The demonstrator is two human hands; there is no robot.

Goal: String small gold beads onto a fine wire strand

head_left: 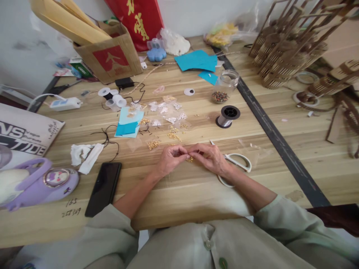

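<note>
My left hand and my right hand meet over the near middle of the table, thumbs and forefingers pinched tip to tip. What sits between the fingertips is too small to make out. Small gold-coloured pieces show just under them, though whether these are held or lie on the wood I cannot tell. Beyond the hands are loose piles of gold beads and gold findings. White-handled scissors lie partly beneath my right forearm, blade tip pointing away. A faint thin strand hangs near my left wrist.
Farther back are silvery pieces in clear bags, blue cards, a wire spool and a jar of mixed beads. A black phone and a purple bag-like item lie left. Wooden lattice baskets stand at the right.
</note>
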